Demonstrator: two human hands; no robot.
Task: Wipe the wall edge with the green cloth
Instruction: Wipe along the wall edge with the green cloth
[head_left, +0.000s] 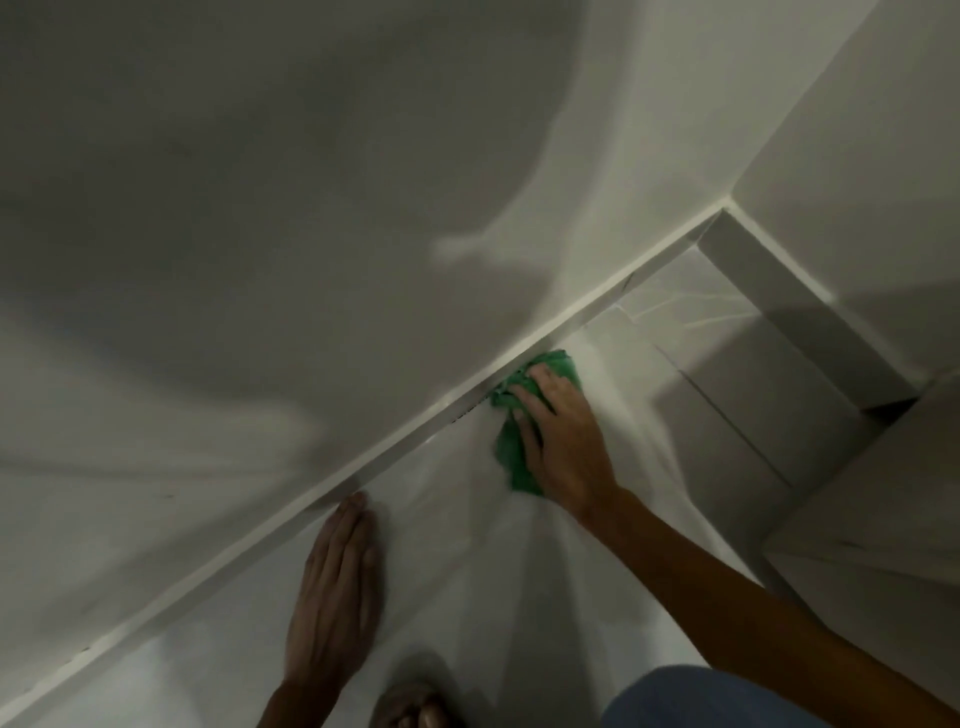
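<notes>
A white skirting edge (395, 452) runs diagonally from lower left to upper right where the wall meets the pale tiled floor. The green cloth (511, 452) lies bunched on the floor against that edge. My right hand (556, 441) presses flat on the cloth, fingers spread over it and fingertips close to the skirting. My left hand (337, 587) rests flat on the floor lower left, fingers straight and together, its fingertips touching the skirting base. It holds nothing.
The white wall (311, 208) fills the upper left, with shadows on it. A second wall and its skirting (779, 291) form a corner at upper right. A white cabinet or door edge (883, 493) stands at right. My foot (415, 706) and blue-clad knee (701, 701) show at the bottom.
</notes>
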